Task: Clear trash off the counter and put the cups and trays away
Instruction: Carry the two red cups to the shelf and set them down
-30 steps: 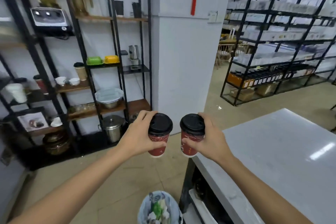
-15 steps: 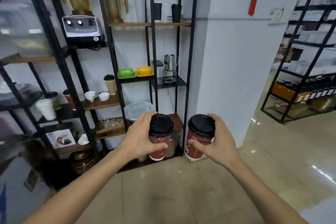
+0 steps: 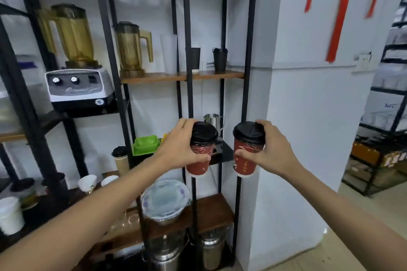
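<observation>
I hold two red paper cups with black lids, both upright at chest height in front of a black metal shelf rack [image 3: 187, 86]. My left hand [image 3: 176, 149] grips the left red cup [image 3: 201, 152] from its left side. My right hand [image 3: 273, 149] grips the right red cup [image 3: 246, 152] from its right side. A small black shelf [image 3: 220, 156] shows between and behind the cups, with a steel pitcher [image 3: 213, 120] on it. Two black cups [image 3: 196, 59] stand on the wooden shelf [image 3: 182, 76] above.
The rack also holds a blender base [image 3: 79, 90], amber jugs [image 3: 132, 46], a green tray [image 3: 146, 145], a lidded kraft cup [image 3: 121, 159], white bowls [image 3: 88, 182], a covered basin [image 3: 165, 201] and steel pots [image 3: 167, 253]. A white pillar [image 3: 308, 105] stands right of it.
The counter and trash bin have left the view as I turned left and came closer to the rack. Both cups stay held in my hands, raised slightly against the shelves.
</observation>
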